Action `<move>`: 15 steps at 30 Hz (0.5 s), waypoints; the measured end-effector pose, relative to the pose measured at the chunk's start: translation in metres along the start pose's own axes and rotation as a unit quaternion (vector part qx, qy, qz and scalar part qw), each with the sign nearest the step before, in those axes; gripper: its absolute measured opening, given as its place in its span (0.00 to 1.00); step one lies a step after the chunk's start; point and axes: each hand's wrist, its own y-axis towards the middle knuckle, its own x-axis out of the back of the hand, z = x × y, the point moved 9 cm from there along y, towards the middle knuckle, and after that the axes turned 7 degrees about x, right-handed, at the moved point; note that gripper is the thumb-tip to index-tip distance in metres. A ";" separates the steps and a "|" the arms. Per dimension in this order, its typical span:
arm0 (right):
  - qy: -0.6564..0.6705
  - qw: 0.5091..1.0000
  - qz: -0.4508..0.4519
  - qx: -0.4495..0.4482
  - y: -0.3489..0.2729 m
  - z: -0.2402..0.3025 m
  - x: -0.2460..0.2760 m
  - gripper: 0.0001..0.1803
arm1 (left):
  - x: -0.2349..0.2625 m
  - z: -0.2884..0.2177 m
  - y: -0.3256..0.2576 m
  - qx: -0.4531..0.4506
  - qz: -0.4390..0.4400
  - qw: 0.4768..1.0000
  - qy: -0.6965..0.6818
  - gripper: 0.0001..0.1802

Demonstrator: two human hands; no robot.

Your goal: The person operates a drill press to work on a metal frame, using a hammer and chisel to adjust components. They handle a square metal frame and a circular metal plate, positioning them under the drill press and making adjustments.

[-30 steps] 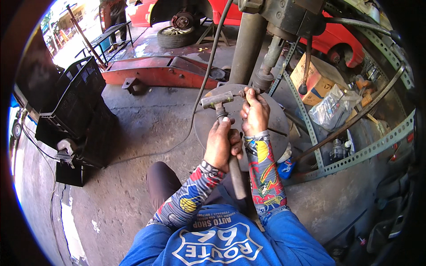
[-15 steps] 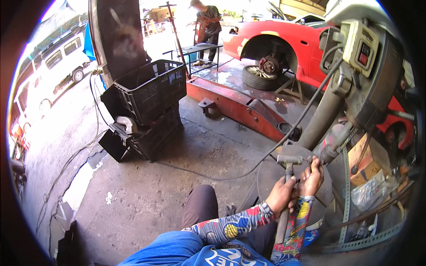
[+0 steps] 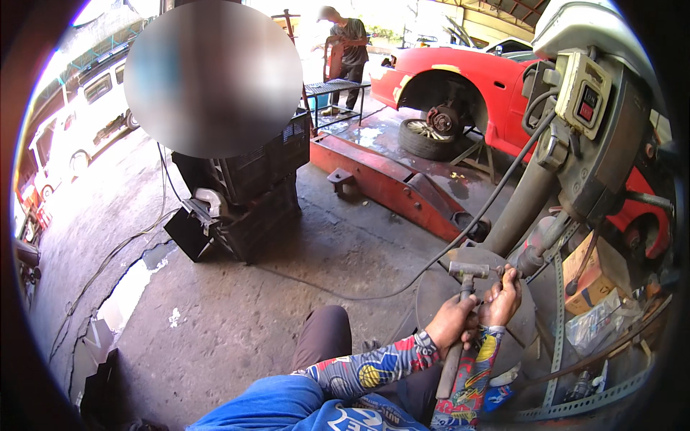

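My left hand (image 3: 451, 320) is wrapped round the wooden handle of a hammer (image 3: 450, 368). The metal hammer head (image 3: 467, 271) points away from me. Just right of it, my right hand (image 3: 502, 299) is closed, its fingertips pinched by the end of the head on something too small to make out. Both hands are over a round grey metal plate (image 3: 433, 291), which they and my arms partly cover. Beyond the right fingertips is the worn metal end of a machine part (image 3: 530, 261).
A drill-press-like machine with a switch box (image 3: 586, 100) rises at right, its cable (image 3: 402, 289) crossing the floor. Near it are a cardboard box (image 3: 593, 269) and a perforated metal frame (image 3: 557, 345). Black crates (image 3: 266, 169), a red floor jack (image 3: 388, 183), a red car (image 3: 474, 82) and another person (image 3: 351, 54) stand farther off.
The view has shifted slightly, and a blurred oval now covers the area above the crates. Both hands keep their grips, with the hammer slightly lower in the picture.
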 end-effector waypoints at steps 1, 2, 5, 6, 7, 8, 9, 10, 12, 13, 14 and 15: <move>0.003 1.000 0.000 -0.004 -0.001 0.000 0.001 0.15 | 0.006 -0.004 -0.004 -0.014 -0.020 1.000 0.002 0.12; 0.008 1.000 0.003 -0.004 -0.001 -0.001 0.001 0.15 | 0.012 -0.010 -0.006 -0.022 -0.037 0.999 0.003 0.13; 0.012 1.000 0.012 0.000 0.000 -0.003 -0.001 0.14 | 0.042 -0.037 -0.020 -0.108 -0.141 0.982 -0.062 0.12; 0.008 1.000 0.012 0.006 0.001 -0.002 0.000 0.13 | 0.049 -0.045 -0.026 -0.153 -0.175 0.969 -0.087 0.11; 0.014 1.000 0.011 0.004 0.002 -0.003 0.000 0.13 | 0.051 -0.051 -0.030 -0.200 -0.198 0.955 -0.095 0.10; 0.018 1.000 0.008 0.007 0.002 -0.003 0.000 0.14 | 0.045 -0.043 -0.024 -0.159 -0.182 0.967 -0.080 0.10; 0.017 1.000 0.008 0.009 0.003 -0.003 0.001 0.14 | 0.037 -0.034 -0.020 -0.139 -0.173 0.973 -0.065 0.10; 0.021 1.000 0.010 0.004 0.003 -0.004 0.001 0.14 | 0.030 -0.025 -0.016 -0.119 -0.164 0.978 -0.052 0.11; 0.007 1.000 0.004 -0.009 0.001 -0.005 0.004 0.13 | -0.007 -0.001 -0.006 -0.012 0.029 1.000 -0.002 0.11; 0.014 1.000 0.016 -0.008 0.001 -0.004 0.002 0.13 | -0.002 -0.006 -0.007 -0.020 0.027 0.999 -0.009 0.11; 0.017 1.000 0.010 -0.003 -0.001 -0.003 0.004 0.14 | 0.003 -0.007 -0.007 -0.010 0.025 1.000 -0.014 0.11; 0.028 0.999 0.028 0.017 -0.001 0.001 0.000 0.14 | 0.012 -0.014 -0.010 -0.034 0.000 0.999 -0.026 0.11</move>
